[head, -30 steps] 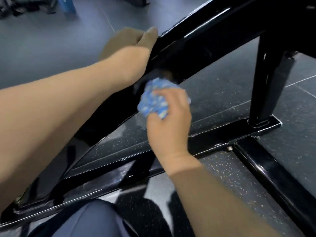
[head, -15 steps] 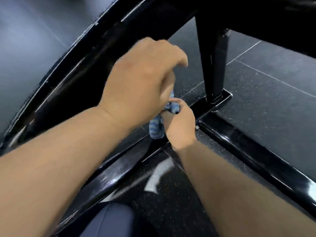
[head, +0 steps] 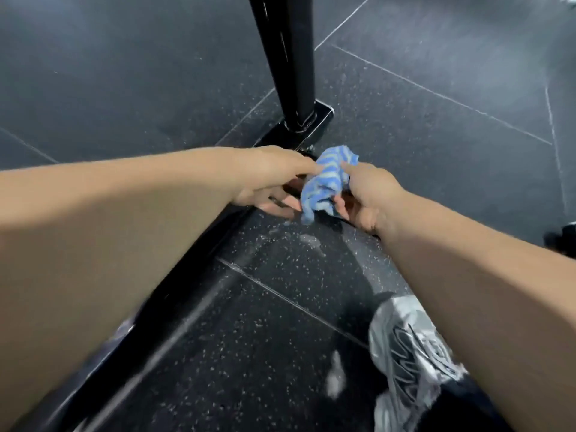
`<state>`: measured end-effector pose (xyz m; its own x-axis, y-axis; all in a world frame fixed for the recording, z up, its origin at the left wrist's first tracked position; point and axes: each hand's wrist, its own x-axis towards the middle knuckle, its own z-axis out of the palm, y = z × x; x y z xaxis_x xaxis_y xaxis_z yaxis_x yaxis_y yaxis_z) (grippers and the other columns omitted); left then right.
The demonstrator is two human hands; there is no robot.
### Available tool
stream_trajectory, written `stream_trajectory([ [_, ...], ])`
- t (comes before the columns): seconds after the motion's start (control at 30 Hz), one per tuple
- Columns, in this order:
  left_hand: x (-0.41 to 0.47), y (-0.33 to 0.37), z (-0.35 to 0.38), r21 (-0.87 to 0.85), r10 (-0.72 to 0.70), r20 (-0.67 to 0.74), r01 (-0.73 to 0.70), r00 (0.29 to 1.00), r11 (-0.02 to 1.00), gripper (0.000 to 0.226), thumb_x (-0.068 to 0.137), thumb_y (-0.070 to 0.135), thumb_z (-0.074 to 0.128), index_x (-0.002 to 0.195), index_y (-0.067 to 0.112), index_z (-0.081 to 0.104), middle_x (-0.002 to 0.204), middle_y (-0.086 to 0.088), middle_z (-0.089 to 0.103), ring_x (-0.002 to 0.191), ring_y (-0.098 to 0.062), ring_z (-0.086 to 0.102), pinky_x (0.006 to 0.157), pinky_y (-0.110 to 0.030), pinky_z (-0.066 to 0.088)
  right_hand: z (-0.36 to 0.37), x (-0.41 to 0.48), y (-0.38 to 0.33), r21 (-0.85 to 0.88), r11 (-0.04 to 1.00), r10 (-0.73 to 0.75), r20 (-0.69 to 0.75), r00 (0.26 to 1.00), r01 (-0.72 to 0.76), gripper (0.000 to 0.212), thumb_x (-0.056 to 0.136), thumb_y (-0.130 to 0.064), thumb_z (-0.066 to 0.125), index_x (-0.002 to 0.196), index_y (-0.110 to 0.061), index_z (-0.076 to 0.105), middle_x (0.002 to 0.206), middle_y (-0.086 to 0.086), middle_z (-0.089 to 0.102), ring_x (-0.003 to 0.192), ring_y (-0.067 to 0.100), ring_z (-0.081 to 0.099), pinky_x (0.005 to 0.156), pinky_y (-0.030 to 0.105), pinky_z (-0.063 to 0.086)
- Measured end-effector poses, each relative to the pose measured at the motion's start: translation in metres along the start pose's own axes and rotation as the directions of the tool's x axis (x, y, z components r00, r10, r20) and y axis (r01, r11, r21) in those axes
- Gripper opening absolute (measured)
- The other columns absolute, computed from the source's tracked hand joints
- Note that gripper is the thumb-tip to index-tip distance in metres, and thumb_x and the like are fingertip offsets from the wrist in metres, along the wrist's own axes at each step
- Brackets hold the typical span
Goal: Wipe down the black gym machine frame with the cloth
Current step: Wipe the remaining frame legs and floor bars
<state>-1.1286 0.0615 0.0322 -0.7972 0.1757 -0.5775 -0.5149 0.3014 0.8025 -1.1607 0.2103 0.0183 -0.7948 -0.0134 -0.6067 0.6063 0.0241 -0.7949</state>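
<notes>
A crumpled blue striped cloth [head: 327, 182] hangs between both hands, low over the floor. My left hand [head: 271, 179] pinches its left side with thumb and fingers. My right hand [head: 367, 194] grips its right side. Just behind the hands, the black gym machine frame [head: 290, 57] rises as an upright post from a base plate. Its floor bar runs from there toward the lower left, under my left forearm. Part of the bar beneath the cloth is hidden by my hands.
Dark speckled rubber floor tiles [head: 420, 104] with pale seams surround the frame. My silver and black sneaker [head: 411, 347] stands on the floor at the lower right, beneath my right forearm. A dark object [head: 564, 241] shows at the right edge.
The view has tilted down from the slanted beam to the base. Both hands have dropped to the floor bar near the post, and my left hand has come off the beam onto the cloth.
</notes>
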Motion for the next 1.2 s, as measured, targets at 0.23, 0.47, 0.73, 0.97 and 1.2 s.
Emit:
stream_trajectory([
  [0.23,0.090,-0.057,-0.001,0.053,0.159,-0.254,-0.150,0.954,0.987,0.008,0.080,0.015,0.060,0.081,0.010,0.066,0.071,0.000,0.061,0.067,-0.021,0.054,0.065,-0.028,0.044,-0.009,0.071,0.034,-0.026,0.999,0.026,0.194,0.981,-0.021,0.006,0.091,-0.026,0.065,0.089,-0.021,0.062,0.067,-0.004,0.068,0.055,0.010,0.063,0.049,0.021,0.050],
  [0.47,0.143,-0.083,-0.002,0.377,0.268,-0.390,-0.113,0.881,0.919,0.064,0.089,0.013,0.046,0.147,0.036,0.034,0.141,0.012,0.046,0.126,-0.011,0.047,0.094,-0.008,0.034,-0.011,0.137,0.047,-0.349,0.923,-0.221,-0.126,0.967,0.165,0.006,0.089,-0.013,0.064,0.092,-0.017,0.060,0.092,0.006,0.068,0.074,0.021,0.065,0.079,0.036,0.058],
  [0.73,0.196,-0.085,-0.015,0.728,0.382,-0.313,-0.038,0.869,0.684,0.019,0.085,0.025,0.043,0.098,0.022,0.055,0.111,0.001,0.061,0.110,-0.029,0.054,0.089,-0.043,0.047,0.001,0.198,0.081,-0.816,-0.154,-0.425,0.563,0.709,0.556,0.052,0.096,-0.032,0.032,0.146,-0.017,0.032,0.158,0.003,0.019,0.145,0.028,0.011,0.116,0.043,0.015],
  [0.97,0.209,-0.095,-0.018,0.642,0.571,-0.423,-0.212,0.704,0.737,0.062,0.085,0.012,0.040,0.140,0.041,0.040,0.145,0.014,0.045,0.131,-0.009,0.042,0.104,-0.027,0.035,0.023,0.222,0.071,-0.914,0.112,-0.538,0.274,0.797,0.390,0.056,0.100,-0.028,0.030,0.153,-0.021,0.013,0.162,-0.002,0.006,0.149,0.018,0.000,0.120,0.036,0.005],
  [1.2,0.254,-0.072,-0.024,0.935,0.666,-0.177,-0.088,0.725,0.344,0.027,0.083,0.025,0.057,0.108,0.018,0.060,0.122,-0.006,0.057,0.111,-0.034,0.054,0.089,-0.042,0.044,-0.072,0.207,0.067,-0.833,0.269,-0.619,0.236,0.749,0.484,0.061,0.092,-0.034,0.054,0.149,-0.026,0.030,0.156,0.001,0.031,0.144,0.017,0.025,0.118,0.036,0.021],
])
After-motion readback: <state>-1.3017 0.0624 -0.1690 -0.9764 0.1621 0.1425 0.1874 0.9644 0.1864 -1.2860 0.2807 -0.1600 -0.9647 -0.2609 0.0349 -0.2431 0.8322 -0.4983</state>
